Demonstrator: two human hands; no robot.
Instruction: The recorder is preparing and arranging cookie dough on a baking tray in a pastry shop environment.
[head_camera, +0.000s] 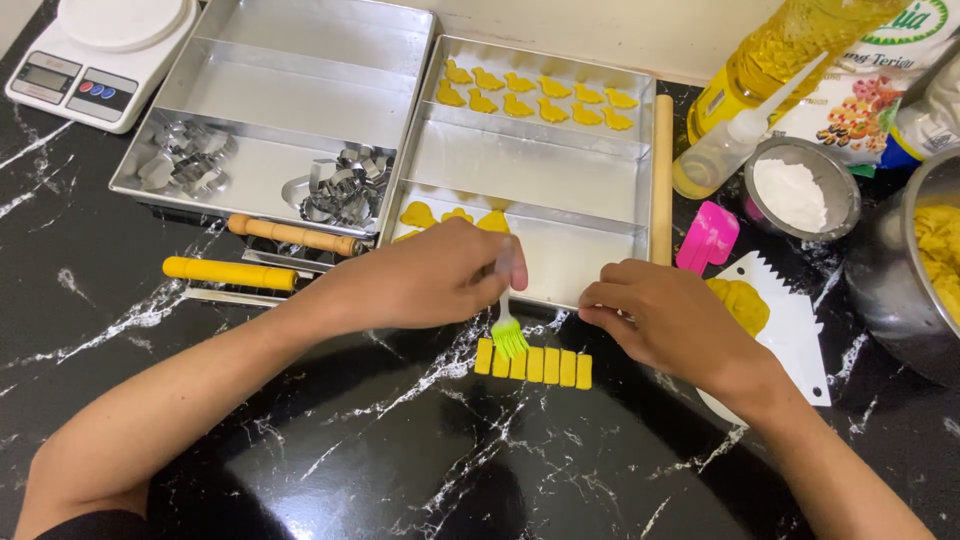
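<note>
My left hand grips a small pastry brush with green bristles, its tip resting on a row of several yellow dough strips on the black marble counter. My right hand lies flat just right of the strips, fingertips near the metal tray's front edge, holding nothing. That tray carries yellow shaped dough pieces along its far end and a few more partly hidden behind my left hand.
A second metal tray at left holds metal cutters. Nearby lie a kitchen scale, two wooden-handled tools, a rolling pin, oil bottle, flour bowl, pink scraper, white toothed scraper, dough pot.
</note>
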